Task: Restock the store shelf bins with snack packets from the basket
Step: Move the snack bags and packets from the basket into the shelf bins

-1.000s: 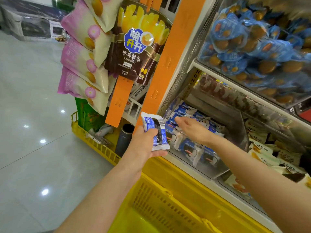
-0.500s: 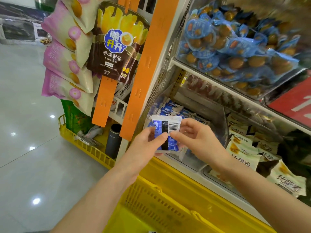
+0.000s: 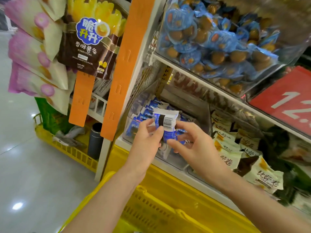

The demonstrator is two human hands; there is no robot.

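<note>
Logged at the lower shelf, over the clear bin (image 3: 171, 161) of blue packets. Held barcode side up, just above the bin's front: one blue-and-white snack packet (image 3: 165, 125), pinched at its left edge between thumb and fingers of the left hand (image 3: 146, 140) and at its lower right between thumb and fingers of the right hand (image 3: 193, 145). Compared with a second ago: then gripped by the left hand alone, the right hand reaching into the bin; shared between both for the last half second. Judged a hand-over from left to right, with the drop into the bin not yet made. Below the forearms, the yellow basket (image 3: 168, 207); contents not visible here.
</note>
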